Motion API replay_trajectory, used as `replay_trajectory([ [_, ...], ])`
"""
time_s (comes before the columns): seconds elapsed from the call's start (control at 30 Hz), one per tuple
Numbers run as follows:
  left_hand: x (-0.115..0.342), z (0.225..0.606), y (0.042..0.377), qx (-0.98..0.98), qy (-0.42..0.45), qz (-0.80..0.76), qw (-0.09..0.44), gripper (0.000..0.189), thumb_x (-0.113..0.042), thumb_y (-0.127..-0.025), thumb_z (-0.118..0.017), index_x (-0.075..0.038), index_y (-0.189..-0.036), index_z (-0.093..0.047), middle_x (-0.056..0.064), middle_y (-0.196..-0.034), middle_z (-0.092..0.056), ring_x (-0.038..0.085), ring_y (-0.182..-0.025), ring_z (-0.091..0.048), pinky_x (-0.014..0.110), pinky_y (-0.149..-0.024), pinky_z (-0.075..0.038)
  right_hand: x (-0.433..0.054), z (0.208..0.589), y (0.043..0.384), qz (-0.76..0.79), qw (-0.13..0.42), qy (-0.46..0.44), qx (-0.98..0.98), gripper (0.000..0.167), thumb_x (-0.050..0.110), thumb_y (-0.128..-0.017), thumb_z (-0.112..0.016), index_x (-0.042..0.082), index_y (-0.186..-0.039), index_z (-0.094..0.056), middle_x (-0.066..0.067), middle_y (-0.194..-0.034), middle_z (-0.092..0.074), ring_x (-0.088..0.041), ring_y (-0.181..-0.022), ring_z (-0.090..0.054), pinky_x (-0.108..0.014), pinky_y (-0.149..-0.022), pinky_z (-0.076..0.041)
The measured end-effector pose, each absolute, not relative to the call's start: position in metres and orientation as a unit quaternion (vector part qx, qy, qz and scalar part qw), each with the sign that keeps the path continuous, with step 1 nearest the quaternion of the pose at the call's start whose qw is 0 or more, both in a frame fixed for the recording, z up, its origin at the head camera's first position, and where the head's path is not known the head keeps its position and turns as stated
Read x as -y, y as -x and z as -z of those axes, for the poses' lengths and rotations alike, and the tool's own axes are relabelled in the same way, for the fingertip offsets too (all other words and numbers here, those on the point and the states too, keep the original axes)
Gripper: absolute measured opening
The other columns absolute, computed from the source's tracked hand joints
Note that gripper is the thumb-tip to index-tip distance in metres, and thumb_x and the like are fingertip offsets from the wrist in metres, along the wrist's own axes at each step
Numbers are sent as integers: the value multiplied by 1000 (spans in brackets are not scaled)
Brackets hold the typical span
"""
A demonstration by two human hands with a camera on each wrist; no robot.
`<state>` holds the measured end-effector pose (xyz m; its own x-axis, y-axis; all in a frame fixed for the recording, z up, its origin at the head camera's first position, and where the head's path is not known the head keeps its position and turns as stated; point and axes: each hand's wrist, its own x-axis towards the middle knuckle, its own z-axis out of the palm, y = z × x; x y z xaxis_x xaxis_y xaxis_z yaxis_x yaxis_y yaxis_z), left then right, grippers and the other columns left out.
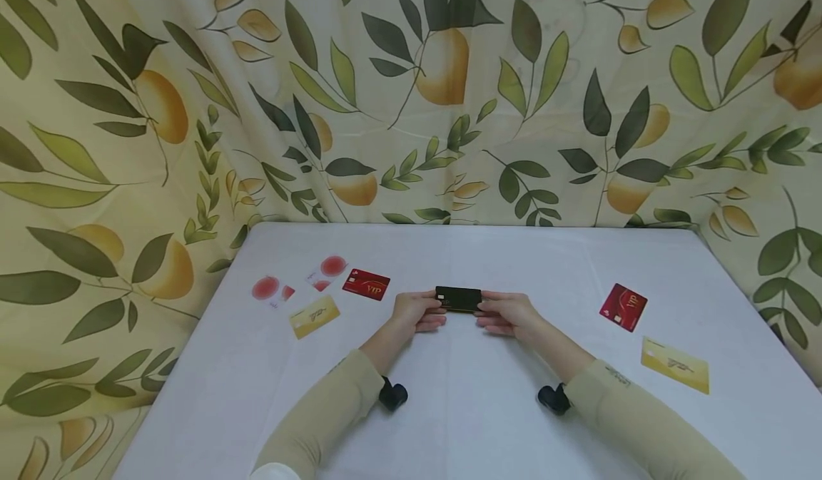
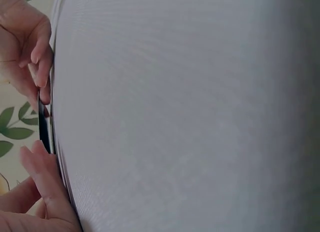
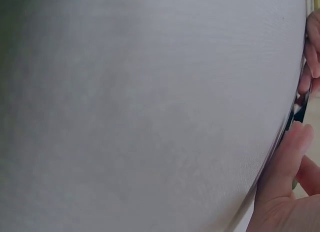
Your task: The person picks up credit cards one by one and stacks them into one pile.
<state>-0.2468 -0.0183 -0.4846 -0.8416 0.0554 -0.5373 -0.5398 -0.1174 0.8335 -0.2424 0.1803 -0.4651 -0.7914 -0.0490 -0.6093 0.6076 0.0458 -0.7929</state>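
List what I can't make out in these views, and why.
Black card, head view: ends partly covered by the left hand and right hand; any fine print is too small to read.
Left hand, right wrist view: cut off by the right edge.
Right hand, left wrist view: cut off by the left edge.
Gold card at the left, head view: lettering too small to read.

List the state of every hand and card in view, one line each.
Left hand, pinching black card's left end.
Right hand, pinching its right end.
Black card, held between both hands.
Left red card, flat, VIP side up.
Right red card, flat, VIP side up, turned askew.
Left gold card, flat, askew.
Right gold card, flat, askew.
Leftmost pale red-circle card, flat.
Other pale red-circle card, flat.
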Motion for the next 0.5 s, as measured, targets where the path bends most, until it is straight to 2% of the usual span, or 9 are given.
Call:
replay_trajectory([
  [0.5,18,482,247,-668,173,-696,197,35,-5,-85,-61,-8,-120,-60,11,-73,-69,12,-51,-64,20,-44,-51,-178,465,241,650,229,-184,-701,55,4,-85,-61,2,-137,-40,-5,-68,-68,-11,-53,-64,-23,-51,-54],
])
